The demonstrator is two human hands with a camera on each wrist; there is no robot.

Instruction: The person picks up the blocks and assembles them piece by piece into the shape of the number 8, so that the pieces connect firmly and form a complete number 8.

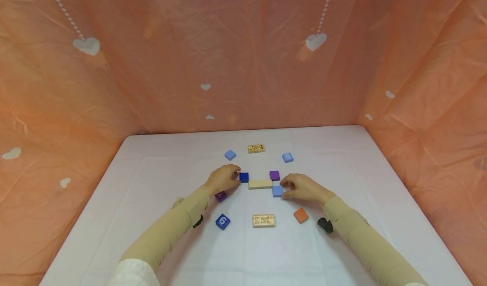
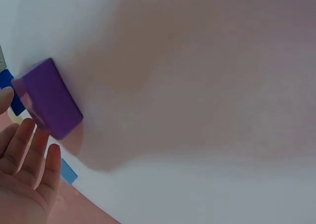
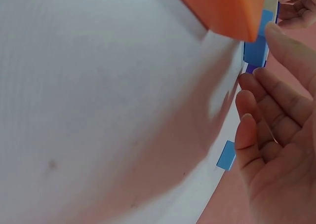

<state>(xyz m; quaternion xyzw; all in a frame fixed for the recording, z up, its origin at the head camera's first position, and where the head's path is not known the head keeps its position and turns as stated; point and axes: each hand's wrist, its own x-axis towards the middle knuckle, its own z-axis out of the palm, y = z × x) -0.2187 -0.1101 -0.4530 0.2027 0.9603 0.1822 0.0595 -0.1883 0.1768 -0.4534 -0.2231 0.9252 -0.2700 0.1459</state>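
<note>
In the head view my left hand (image 1: 223,179) is at the left side of a dark blue block (image 1: 244,177), thumb and fingers spread apart. A purple tile with a white mark (image 1: 220,196) lies below that wrist; it looms as a purple block (image 2: 49,99) in the left wrist view. My right hand (image 1: 302,188) is beside a light blue block (image 1: 277,191), its thumb (image 3: 276,36) close to the block's edge and fingers loosely bent. Between the hands a plain wooden block (image 1: 260,184) lies crosswise, with a purple block (image 1: 274,175) at its upper right.
A wooden tile with printing (image 1: 256,148) lies at the back, flanked by light blue tiles (image 1: 230,155). Nearer are a blue tile marked 6 (image 1: 222,221), another printed wooden tile (image 1: 264,221) and an orange block (image 1: 301,215). Orange cloth (image 1: 243,66) surrounds the white table (image 1: 125,201).
</note>
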